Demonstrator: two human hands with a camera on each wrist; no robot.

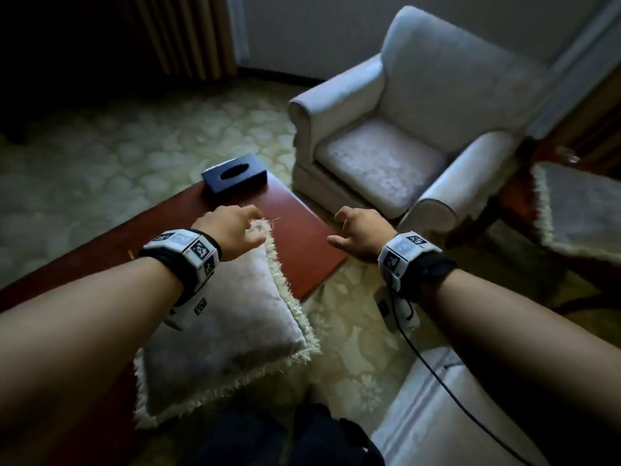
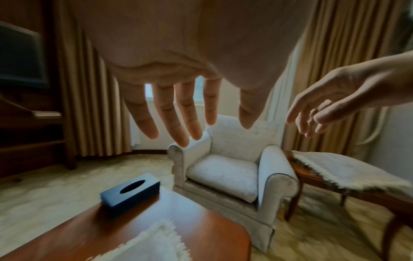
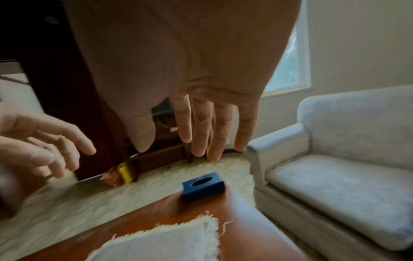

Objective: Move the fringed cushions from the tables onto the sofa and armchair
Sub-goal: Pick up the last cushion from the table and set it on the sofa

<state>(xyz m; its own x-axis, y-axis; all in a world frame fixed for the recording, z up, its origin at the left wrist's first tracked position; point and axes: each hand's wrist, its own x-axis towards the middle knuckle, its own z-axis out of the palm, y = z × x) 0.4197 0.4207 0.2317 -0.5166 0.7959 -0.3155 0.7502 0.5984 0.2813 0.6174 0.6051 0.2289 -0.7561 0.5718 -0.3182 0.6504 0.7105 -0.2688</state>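
Observation:
A pale cushion with a white fringe (image 1: 228, 331) lies on the red-brown coffee table (image 1: 302, 237), its near corner hanging over the table's edge; its far corner shows in the wrist views (image 2: 154, 245) (image 3: 170, 243). My left hand (image 1: 235, 227) hovers over the cushion's far corner, fingers spread (image 2: 178, 127), holding nothing. My right hand (image 1: 353, 230) hangs open just right of it over the table's corner, fingers straight (image 3: 201, 141). A second fringed cushion (image 1: 578, 210) (image 2: 344, 169) lies on a side table at the right. The light armchair (image 1: 396, 163) stands beyond, seat bare.
A dark blue tissue box (image 1: 235, 174) sits at the coffee table's far end. A pale sofa arm (image 1: 433, 415) shows at lower right beside my dark trouser leg. Patterned carpet (image 1: 117, 156) spreads to the left, with curtains (image 2: 93, 106) and dark wooden furniture behind.

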